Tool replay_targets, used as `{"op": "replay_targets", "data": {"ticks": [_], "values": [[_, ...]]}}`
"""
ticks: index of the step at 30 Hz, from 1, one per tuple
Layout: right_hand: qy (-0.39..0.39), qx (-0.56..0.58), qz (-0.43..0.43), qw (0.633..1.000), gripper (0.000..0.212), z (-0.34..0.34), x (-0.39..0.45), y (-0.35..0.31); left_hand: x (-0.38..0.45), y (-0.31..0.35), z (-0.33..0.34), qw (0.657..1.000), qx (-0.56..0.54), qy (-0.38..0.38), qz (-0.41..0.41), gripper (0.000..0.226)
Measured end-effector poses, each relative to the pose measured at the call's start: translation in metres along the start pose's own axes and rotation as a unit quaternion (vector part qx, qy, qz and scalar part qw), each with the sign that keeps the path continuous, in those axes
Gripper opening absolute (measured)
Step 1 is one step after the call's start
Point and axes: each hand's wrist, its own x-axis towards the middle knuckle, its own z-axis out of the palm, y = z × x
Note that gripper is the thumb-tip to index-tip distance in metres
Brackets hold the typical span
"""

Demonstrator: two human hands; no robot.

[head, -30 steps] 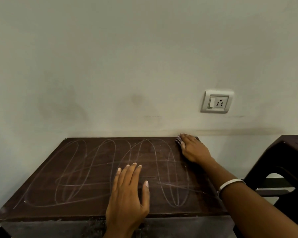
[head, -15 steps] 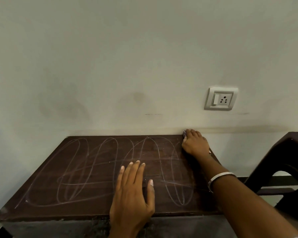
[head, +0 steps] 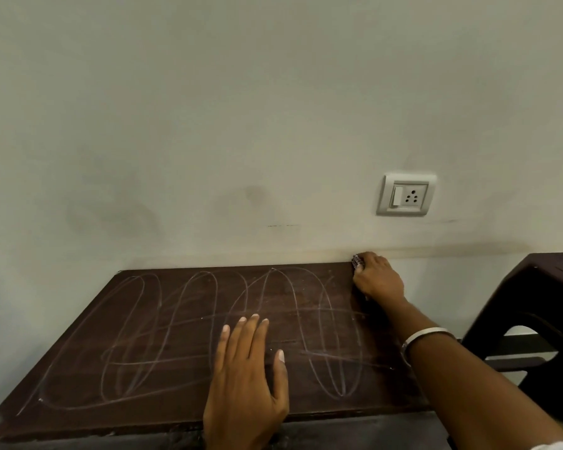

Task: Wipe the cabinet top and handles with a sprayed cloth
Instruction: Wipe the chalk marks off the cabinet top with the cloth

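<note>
Right hand [head: 377, 279] clenches cloth [head: 357, 262], mostly hidden, at cabinet top [head: 163, 345] far corner; left hand [head: 246, 378] flat, released; chalk-like loops cover top.

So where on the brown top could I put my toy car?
The cabinet top is bare left of the left hand, which rests flat. The far right corner is crowded: the right hand grips a cloth.

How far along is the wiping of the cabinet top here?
Barely begun. The right hand presses the cloth at the far right corner of the cabinet top; the left hand rests flat. Chalk scribbles still cover nearly all of it. The handles are out of view.
</note>
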Motion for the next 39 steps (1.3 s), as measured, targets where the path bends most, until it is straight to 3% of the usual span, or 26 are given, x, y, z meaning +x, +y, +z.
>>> {"op": "replay_targets", "data": {"ticks": [9,21,28,39], "values": [[-0.116,-0.052,-0.095,0.987,0.057,0.002,-0.010,-0.017,-0.001,0.002,-0.002,1.000,0.009,-0.006,-0.006,0.056],[-0.045,-0.051,-0.066,0.995,0.055,0.002,-0.015,0.009,-0.001,0.001,-0.001,1.000,0.018,-0.004,-0.007,0.056],[-0.075,-0.035,-0.135,0.987,0.055,0.011,-0.032,-0.011,-0.002,0.001,-0.003,1.000,0.015,-0.003,-0.012,0.056],[-0.038,-0.046,-0.077,0.995,0.058,0.004,-0.038,0.016,-0.002,0.002,-0.001,1.000,0.022,-0.012,-0.012,0.059]]}}
